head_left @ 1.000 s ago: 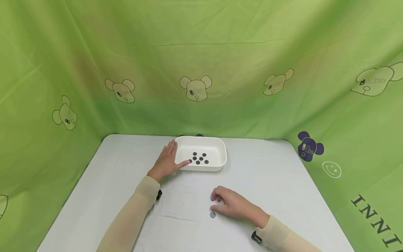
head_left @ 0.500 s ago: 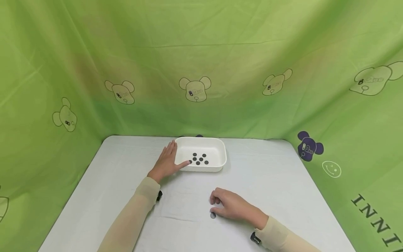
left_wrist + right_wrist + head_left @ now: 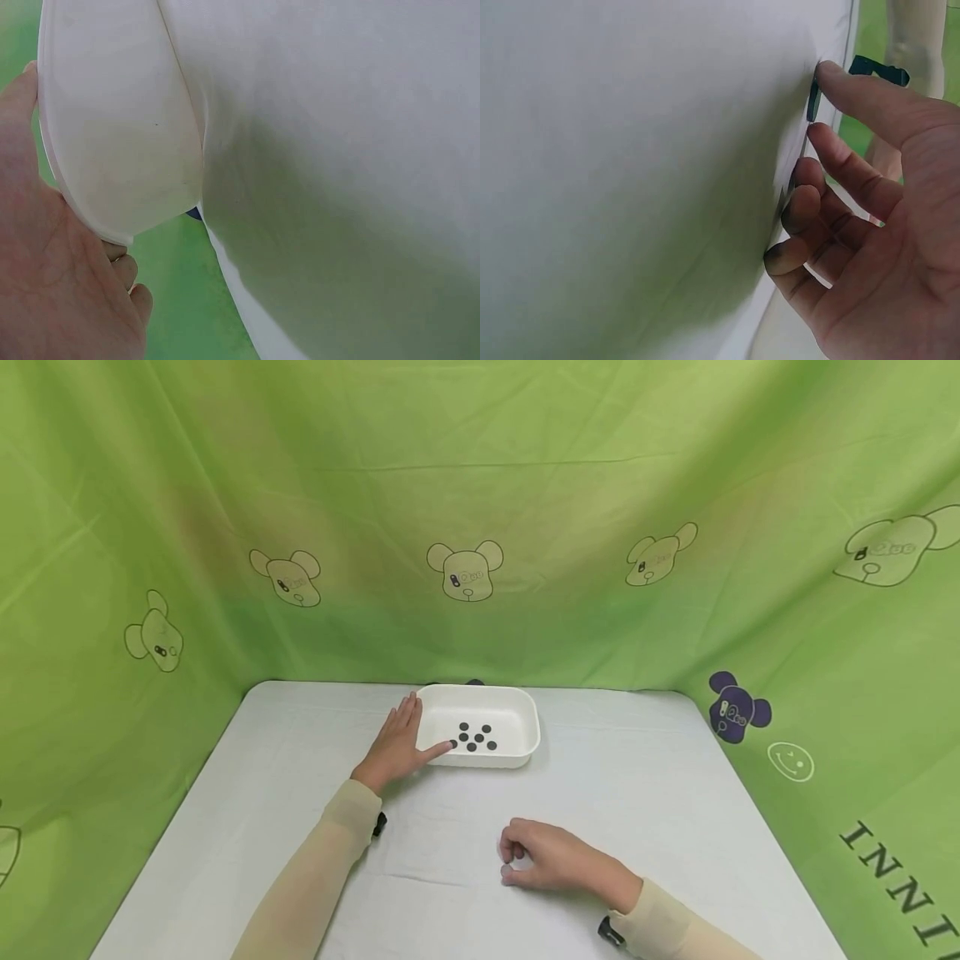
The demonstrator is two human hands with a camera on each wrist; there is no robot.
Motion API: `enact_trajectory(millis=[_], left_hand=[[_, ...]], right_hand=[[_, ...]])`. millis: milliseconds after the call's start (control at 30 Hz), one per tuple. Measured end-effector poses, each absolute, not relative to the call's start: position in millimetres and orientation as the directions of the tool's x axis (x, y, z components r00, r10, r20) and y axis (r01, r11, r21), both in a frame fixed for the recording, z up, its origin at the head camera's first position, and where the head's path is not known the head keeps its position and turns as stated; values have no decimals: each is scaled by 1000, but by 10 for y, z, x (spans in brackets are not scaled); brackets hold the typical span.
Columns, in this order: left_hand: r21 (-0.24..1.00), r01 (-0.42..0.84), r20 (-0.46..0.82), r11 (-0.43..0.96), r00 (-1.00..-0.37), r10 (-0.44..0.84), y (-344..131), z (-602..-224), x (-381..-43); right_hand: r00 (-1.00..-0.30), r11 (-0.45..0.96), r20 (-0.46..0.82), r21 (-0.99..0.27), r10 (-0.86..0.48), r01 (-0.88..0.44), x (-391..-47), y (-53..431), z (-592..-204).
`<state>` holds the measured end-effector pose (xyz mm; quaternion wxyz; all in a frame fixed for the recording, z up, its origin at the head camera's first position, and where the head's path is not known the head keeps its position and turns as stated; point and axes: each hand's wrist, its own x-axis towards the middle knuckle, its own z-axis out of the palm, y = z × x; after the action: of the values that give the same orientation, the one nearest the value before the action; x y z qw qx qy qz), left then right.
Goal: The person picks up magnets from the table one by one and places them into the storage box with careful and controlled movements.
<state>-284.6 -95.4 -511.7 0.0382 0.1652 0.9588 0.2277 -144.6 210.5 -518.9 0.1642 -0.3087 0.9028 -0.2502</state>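
Observation:
A shallow white tray (image 3: pixel 480 760) stands near the back of the table. Inside it lie several small dark round discs (image 3: pixel 479 738). My left hand (image 3: pixel 392 750) rests along the tray's left end, fingers straight and spread thumb reaching over the front rim. In the left wrist view, that hand's palm lies close against the white tray wall (image 3: pixel 120 135). Nearer the front, my right hand (image 3: pixel 547 856) holds another dark disc (image 3: pixel 814 101) by its edges, between thumb tip and index fingertip. Its other fingers curl close to the tabletop.
The white-covered table (image 3: pixel 420 902) has a small crease left of the right hand. Green printed cloth (image 3: pixel 570 635) hangs behind it and along both sides. A black wrist strap (image 3: pixel 610 932) shows below the right sleeve.
My right hand has shifted slightly toward the front, and its thumb and index finger have closed on the loose disc. The left hand and tray have stayed in place.

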Motion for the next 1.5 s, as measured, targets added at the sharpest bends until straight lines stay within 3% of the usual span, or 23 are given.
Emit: enact_trajectory(millis=[367, 967, 1500], left_hand=[[444, 298, -7, 845, -942, 336, -954, -5110, -2845], [445, 298, 10, 844, -945, 328, -932, -5063, -2819], [447, 290, -3, 846, -946, 325, -931, -5086, -2832]], right_hand=[[-751, 675, -143, -567, -645, -472, -1425, 2090, -5175], [-688, 591, -133, -641, -714, -490, -1407, 2062, -5136], [-698, 575, -75, -632, -712, -520, -1524, 2105, -5108]])
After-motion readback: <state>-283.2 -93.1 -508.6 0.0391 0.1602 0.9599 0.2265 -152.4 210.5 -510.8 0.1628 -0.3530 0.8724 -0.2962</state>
